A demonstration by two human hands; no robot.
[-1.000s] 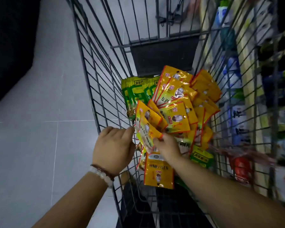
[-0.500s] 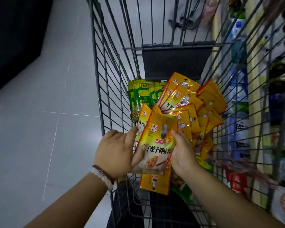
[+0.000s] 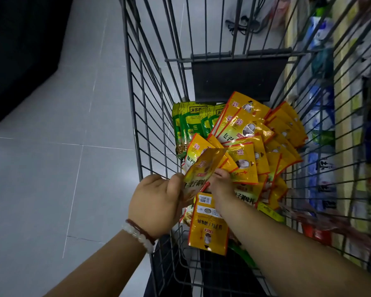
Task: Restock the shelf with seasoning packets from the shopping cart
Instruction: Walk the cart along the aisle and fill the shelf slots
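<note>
Honestly a lot is hard to read here. The shelf (image 3: 343,129) along the right edge of the frame is a smear behind the cart wires, so we can't name any product on it. Our right hand (image 3: 221,185) sits mid-frame, half buried among the packets; its fingers curl onto the yellow seasoning packets (image 3: 244,159), but we can't tell exactly how many it holds. Our left hand (image 3: 156,204), just left of it, wears a pale bead bracelet (image 3: 137,234) and pinches a tilted yellow packet (image 3: 201,170) between thumb and fingers; that one is motion-blurred, print barely legible.

The shopping cart (image 3: 150,116) is grey wire grid, its near end cut off at the bottom of the frame. The packets inside are flat, glossy foil pouches with red edging, fanned out across the centre. Green packets (image 3: 191,123) stand behind them, partly covered. One yellow pouch (image 3: 208,230) hangs below our hands, back side out with a barcode. Grey floor tiles (image 3: 51,168) fill the left.
</note>
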